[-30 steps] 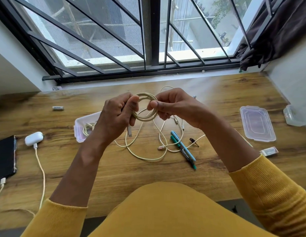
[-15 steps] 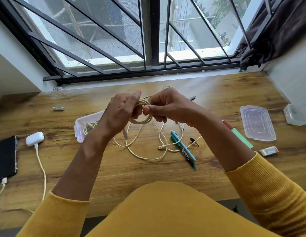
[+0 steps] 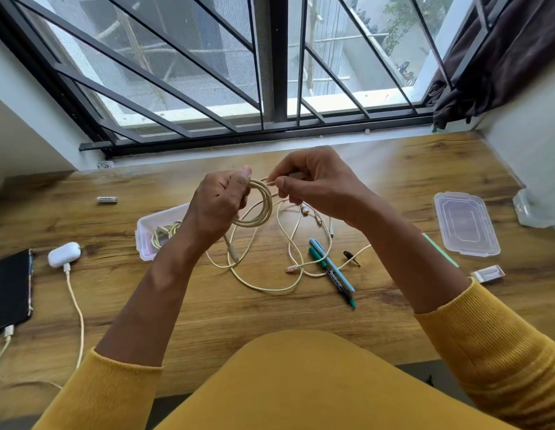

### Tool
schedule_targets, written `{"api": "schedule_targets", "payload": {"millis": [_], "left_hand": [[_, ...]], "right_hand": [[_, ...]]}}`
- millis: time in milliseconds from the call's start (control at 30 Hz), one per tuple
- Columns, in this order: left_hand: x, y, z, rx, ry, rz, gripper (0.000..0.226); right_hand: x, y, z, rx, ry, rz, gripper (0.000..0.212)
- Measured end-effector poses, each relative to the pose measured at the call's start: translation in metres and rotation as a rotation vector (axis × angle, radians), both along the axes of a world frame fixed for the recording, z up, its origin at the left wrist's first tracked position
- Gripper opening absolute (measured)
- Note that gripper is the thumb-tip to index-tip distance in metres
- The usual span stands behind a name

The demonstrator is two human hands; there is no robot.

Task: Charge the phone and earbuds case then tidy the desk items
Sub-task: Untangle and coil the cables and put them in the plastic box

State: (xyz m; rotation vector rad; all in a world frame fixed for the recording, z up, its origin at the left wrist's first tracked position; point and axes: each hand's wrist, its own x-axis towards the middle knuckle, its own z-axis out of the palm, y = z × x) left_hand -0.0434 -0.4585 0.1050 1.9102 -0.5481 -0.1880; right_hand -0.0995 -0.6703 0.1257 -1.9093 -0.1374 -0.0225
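— Head view, hands first?
— Left hand (image 3: 218,206) raised above the wooden desk (image 3: 394,181), fingers curled around a coil of cream cable (image 3: 263,206), thumb up at the top of the loops. Right hand (image 3: 313,181) just beside, pinching one end of the same cable between thumb and forefinger, touching the top of the coil.

— And the rest of that cable?
— Hanging down from the coil, plug end loose below the left hand. More loose cream cables (image 3: 270,283) tangled on the desk under both hands.

— Phone and earbuds case?
— Far left on the desk. Black phone (image 3: 9,290) lying flat, a cable plugged in at its near end. White earbuds case (image 3: 64,254) just beside the phone, its own charging cable (image 3: 77,308) plugged in and running toward the near edge.

— Other items?
— Open clear container (image 3: 155,225) behind the left wrist, with one coiled cable inside. Blue pen (image 3: 332,265) and green pen (image 3: 322,268) side by side, right of the tangle. Small black clip (image 3: 351,257) near the pens. Clear lid (image 3: 465,225) well apart on the right, small eraser (image 3: 488,273) nearer than the lid. Battery (image 3: 107,199) alone at back left. Yellow sleeves on both arms.
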Motion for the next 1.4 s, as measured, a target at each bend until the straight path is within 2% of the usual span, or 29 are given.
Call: {"api": "schedule_targets", "payload": {"millis": [133,267,433,667,800,900,1000,1100,1167,1333,1400], "left_hand": [[-0.002,0.000,0.002,0.078,-0.005,-0.053,0.051],[-0.009,-0.005,0.006,0.068,0.042,-0.176,0.050],[-0.016,-0.010,0.013,-0.010,0.150,-0.295,0.046],[-0.019,-0.008,0.017,-0.168,0.195,-0.229,0.042],[-0.022,-0.011,0.016,-0.180,0.153,-0.221,0.044],[-0.021,-0.011,0.018,-0.121,0.067,-0.192,0.050],[-0.019,-0.010,0.020,0.005,-0.087,-0.094,0.055],[-0.018,-0.010,0.022,0.204,-0.265,0.096,0.059],[-0.019,-0.012,0.023,0.259,-0.338,0.162,0.059],[-0.018,-0.015,0.020,0.304,-0.434,0.204,0.056],[-0.016,-0.014,0.018,0.298,-0.421,0.211,0.058]], "right_hand": [[0.001,0.007,0.000,-0.137,-0.154,-0.082,0.013],[0.003,0.011,0.000,-0.148,-0.249,-0.103,0.013],[0.006,0.011,-0.008,-0.140,-0.238,-0.109,0.010],[0.005,0.007,-0.016,-0.206,-0.185,-0.130,0.009],[0.002,0.009,-0.015,-0.116,-0.200,-0.031,0.011],[-0.001,0.009,-0.014,0.069,-0.126,0.040,0.014],[-0.007,0.010,-0.014,0.281,-0.003,0.089,0.019],[-0.011,0.013,-0.014,0.425,0.107,0.118,0.024],[-0.012,0.015,-0.014,0.527,0.178,0.111,0.031],[-0.017,0.020,-0.014,0.558,0.203,0.070,0.033],[-0.017,0.019,-0.014,0.581,0.208,0.020,0.044]]}}
